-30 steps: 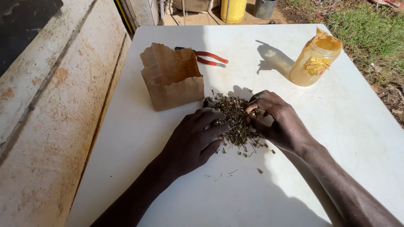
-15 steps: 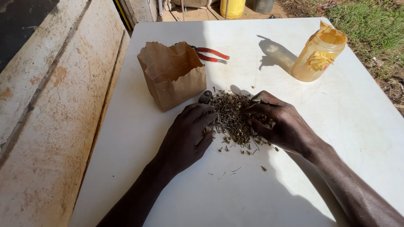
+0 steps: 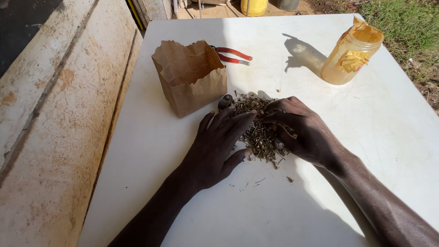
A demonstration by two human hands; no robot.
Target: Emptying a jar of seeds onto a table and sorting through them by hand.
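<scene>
A heap of small nails lies near the middle of the white bench. The left hand rests flat on the heap's left side, fingers spread, its grip loose around nothing. The right hand covers the right side with fingers curled into the nails; whether this grip pinches any cannot be told. A brown paper bag stands just beyond the heap, towards the far left corner.

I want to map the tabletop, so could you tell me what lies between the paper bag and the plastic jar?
In the head view, red-handled pliers lie just beside the paper bag; the rest of the table toward the plastic jar holds only the jar's shadow.
</scene>
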